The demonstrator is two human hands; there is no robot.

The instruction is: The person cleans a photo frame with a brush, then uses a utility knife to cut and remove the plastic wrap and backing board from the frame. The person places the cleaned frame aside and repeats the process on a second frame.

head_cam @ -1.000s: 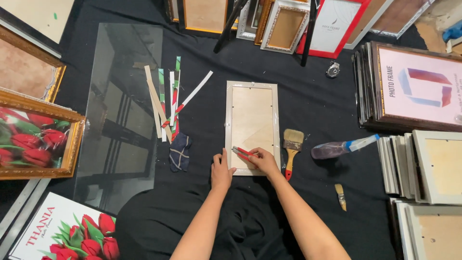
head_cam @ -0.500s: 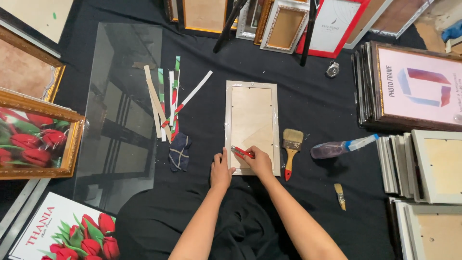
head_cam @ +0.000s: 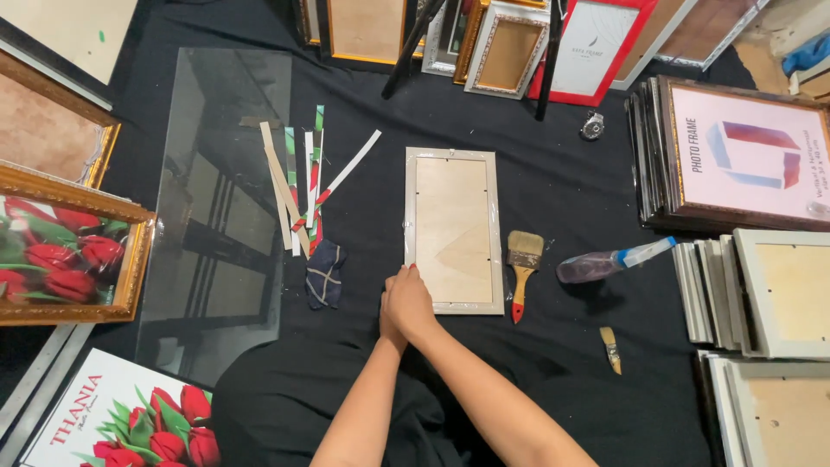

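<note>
A silver picture frame [head_cam: 453, 163] lies face down on the black cloth, its brown backing board up. Both my hands meet at its near left corner. My right hand [head_cam: 411, 298] lies on top, fingers curled, and only a small red tip of a red-handled tool shows at its fingertips. My left hand [head_cam: 386, 318] is mostly hidden beneath the right one, at the frame's edge.
A paintbrush [head_cam: 522, 259], a spray bottle [head_cam: 605, 261] and a small tool [head_cam: 611, 348] lie right of the frame. To the left lie a dark rag [head_cam: 325, 273], paper strips [head_cam: 303, 177] and a glass sheet [head_cam: 220, 199]. Stacked frames [head_cam: 735, 156] ring the cloth.
My right hand has slid left from the frame's near edge to its near left corner, over my left hand. The red tool, plain before, is nearly covered.
</note>
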